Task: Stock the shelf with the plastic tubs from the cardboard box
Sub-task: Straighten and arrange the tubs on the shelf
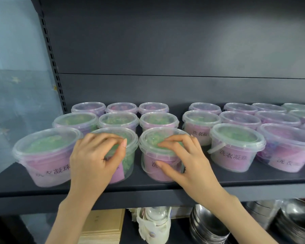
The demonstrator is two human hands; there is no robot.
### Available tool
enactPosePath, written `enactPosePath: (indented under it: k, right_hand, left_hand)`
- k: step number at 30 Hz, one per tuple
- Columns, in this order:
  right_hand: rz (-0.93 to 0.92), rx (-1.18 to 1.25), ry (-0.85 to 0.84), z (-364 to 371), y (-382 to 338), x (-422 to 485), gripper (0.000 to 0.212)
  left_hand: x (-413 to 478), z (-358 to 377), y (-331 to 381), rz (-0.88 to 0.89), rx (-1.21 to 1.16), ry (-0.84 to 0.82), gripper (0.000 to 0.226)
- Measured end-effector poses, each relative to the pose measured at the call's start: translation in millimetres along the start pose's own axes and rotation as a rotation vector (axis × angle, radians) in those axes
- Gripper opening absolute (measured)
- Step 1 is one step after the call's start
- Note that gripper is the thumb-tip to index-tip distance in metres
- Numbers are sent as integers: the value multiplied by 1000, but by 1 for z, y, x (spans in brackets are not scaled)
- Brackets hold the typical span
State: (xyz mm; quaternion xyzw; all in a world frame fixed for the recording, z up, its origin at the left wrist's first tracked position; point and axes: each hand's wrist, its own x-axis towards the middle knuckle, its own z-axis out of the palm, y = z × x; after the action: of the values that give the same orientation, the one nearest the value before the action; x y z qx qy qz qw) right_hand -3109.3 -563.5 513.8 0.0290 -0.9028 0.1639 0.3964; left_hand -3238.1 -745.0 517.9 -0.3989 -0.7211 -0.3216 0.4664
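At the front edge of the shelf (253, 189), the left hand (93, 155) curls closely over the lid rim of the left tub (131, 155). The right hand (181, 155) clasps the right tub (151, 138) just beside it, fingers on the lid and thumb against the front wall. These clear tubs look light, smooth and slightly flexible, with press-on lids that might pop, so a hold round the wall under the rim seems safer than the lid alone. Behind them the other tubs (158, 120) stand in rows toward the shelf's back edge; the cardboard box is out of view.
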Motion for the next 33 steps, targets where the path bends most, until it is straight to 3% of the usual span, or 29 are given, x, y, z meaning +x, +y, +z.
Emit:
enactPosePath:
  k: [6, 9, 11, 17, 21, 26, 33]
  right_hand:
    - [-6, -42, -108, -8, -4, -1, 42]
    - [-5, -14, -191, -23, -3, -4, 50]
    - [20, -48, -162, -37, 3, -7, 53]
    - [174, -230, -61, -87, 52, -10, 59]
    - [350, -279, -192, -113, 81, -7, 78]
    - [290, -290, -385, -124, 98, -3, 65]
    - [140, -65, -458, -140, 121, -2, 60]
  left_hand:
    - [4, -6, 8, -54, -36, -76, 30]
    - [10, -11, 26, 24, -114, -30, 23]
    - [16, -10, 43, 75, -198, -45, 23]
    - [24, 13, 74, 166, -272, -405, 38]
    - [28, 20, 80, 141, -243, -505, 45]
    - [28, 25, 83, 93, -230, -506, 43]
    - [22, 25, 95, 67, -139, -354, 52]
